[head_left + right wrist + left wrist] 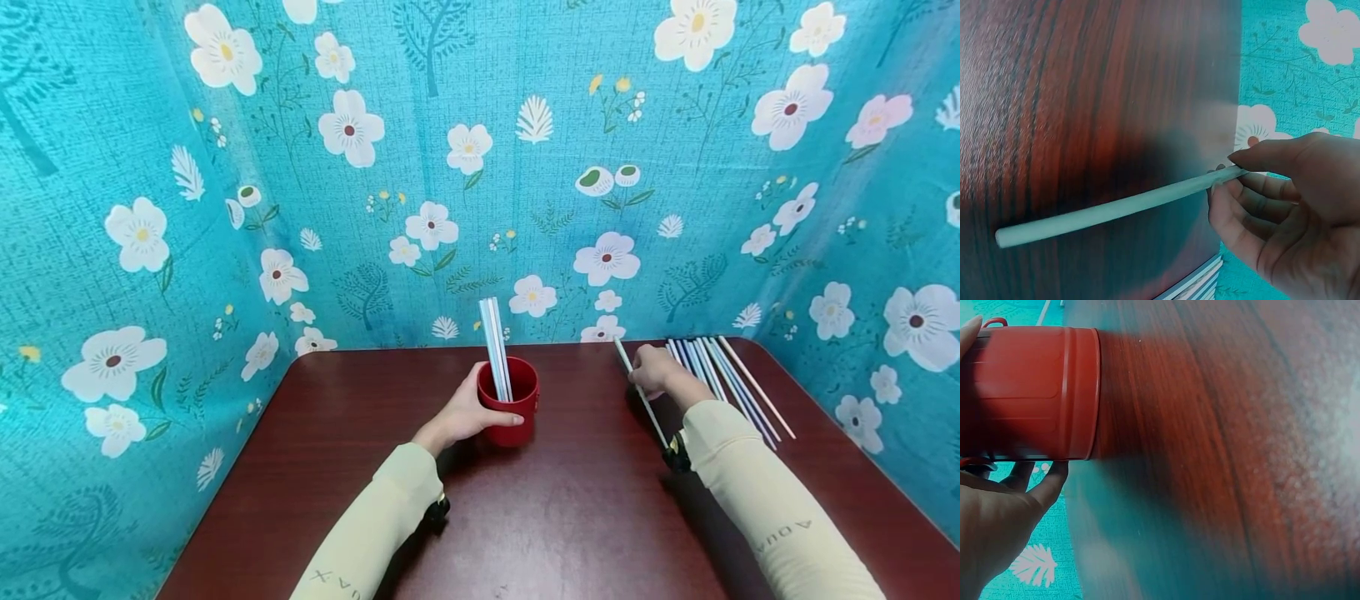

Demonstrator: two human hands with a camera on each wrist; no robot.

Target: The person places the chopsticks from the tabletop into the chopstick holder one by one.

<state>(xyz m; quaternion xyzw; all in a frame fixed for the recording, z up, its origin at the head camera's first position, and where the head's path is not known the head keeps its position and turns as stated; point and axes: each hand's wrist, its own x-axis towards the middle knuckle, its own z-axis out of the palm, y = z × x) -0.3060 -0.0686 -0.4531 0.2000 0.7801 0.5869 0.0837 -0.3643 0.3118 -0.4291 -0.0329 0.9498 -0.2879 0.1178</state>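
My left hand [462, 412] grips a small red bucket [517, 429] that stands upright on the table, thumb across its front. Several pale blue and white sticks [496, 342] lean inside it, rising above the rim. In the left wrist view the bucket [1029, 394] shows ribbed sides and a small loop at its rim. To the right, my right hand [660, 372] pinches a pale green stick [1104, 212] between thumb and fingers near one end. That stick slants down towards me, with its near end close to my wrist in the head view.
Several white, blue and dark sticks [738, 383] lie side by side at the table's back right, close to my right hand. The dark red-brown table [570, 517] meets a blue flowered cloth [540, 208] at the back and sides. A black wrist device sits under each cuff.
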